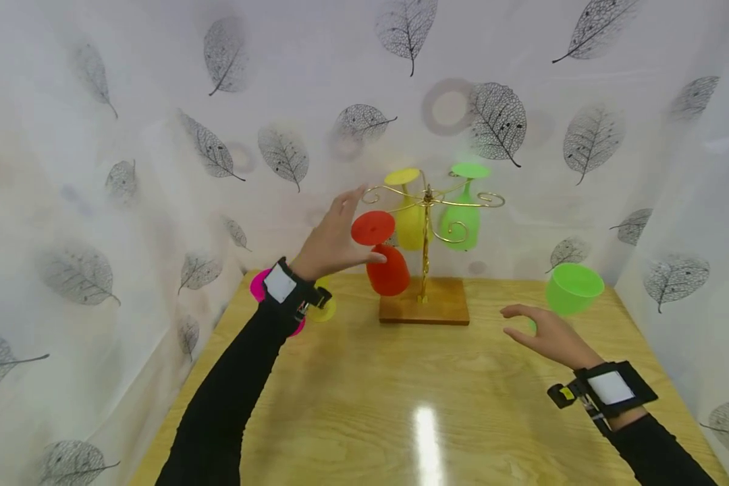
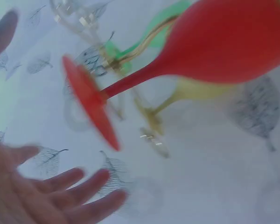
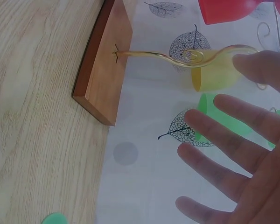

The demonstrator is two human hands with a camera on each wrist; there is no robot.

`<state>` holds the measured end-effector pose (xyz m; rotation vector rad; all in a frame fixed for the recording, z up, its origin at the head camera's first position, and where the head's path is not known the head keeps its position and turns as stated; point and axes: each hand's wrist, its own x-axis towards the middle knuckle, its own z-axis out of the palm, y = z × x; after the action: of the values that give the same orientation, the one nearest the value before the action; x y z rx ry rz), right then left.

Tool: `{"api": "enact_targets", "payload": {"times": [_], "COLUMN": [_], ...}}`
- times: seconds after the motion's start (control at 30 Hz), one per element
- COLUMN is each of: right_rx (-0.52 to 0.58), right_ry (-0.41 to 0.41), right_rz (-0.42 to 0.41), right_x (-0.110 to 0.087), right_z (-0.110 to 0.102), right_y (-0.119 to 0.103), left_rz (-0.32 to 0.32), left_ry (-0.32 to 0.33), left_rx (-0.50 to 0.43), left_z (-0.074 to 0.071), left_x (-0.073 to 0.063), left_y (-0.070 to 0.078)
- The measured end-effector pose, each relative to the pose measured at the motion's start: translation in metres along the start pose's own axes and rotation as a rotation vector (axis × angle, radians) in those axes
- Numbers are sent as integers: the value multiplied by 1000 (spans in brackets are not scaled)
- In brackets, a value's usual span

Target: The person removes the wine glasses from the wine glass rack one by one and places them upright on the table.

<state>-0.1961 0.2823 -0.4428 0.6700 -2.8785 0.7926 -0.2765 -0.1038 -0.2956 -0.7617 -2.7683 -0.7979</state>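
A red wine goblet (image 1: 389, 271) hangs upside down and tilted at the front left of a gold wire rack (image 1: 426, 250). Beside its foot is my left hand (image 1: 334, 239), fingers extended and thumb apart; the left wrist view shows a gap between the spread fingers (image 2: 91, 193) and the goblet. Farther back on the rack hang a yellow goblet (image 1: 410, 226) and a green goblet (image 1: 462, 223), both upside down. At the right, my right hand (image 1: 549, 331) hovers with spread fingers, holding nothing. Just beyond it stands an upright light green goblet (image 1: 574, 287), its lower part mostly hidden.
The rack's wooden base (image 1: 425, 304) sits near the back of the wooden table (image 1: 364, 391). Behind my left wrist, pink (image 1: 258, 285) and yellow (image 1: 323, 310) pieces of goblets show, partly hidden. A leaf-patterned curtain (image 1: 316, 61) encloses the back and sides.
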Motion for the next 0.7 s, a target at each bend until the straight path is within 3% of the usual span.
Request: {"api": "enact_targets", "payload": {"times": [0.17,0.3,0.4,0.47,0.6,0.7], "right_rx": [-7,15,19,8,-55,-75], "right_ry": [15,-14,-33,-18,61,79], "right_rz": [-20,10,40,44,-16,-48], "right_x": [-1,-5,0,11,56,99], "right_z": [1,0,-15,-36,-99,-142], "right_y": [2,3,3,1,-10,-24], "left_rz": [-39,-61,-63,-64,-91,-129], "left_ry": [-195,-231,-187,-130,-1,24], "left_rx": [44,49,57,55,6,-67], "left_z": [-12,-9,-7,-6,4,25], "left_x": [25,30,26,20,-3,-26], "left_y": [11,10,8,6,-7,-23]}}
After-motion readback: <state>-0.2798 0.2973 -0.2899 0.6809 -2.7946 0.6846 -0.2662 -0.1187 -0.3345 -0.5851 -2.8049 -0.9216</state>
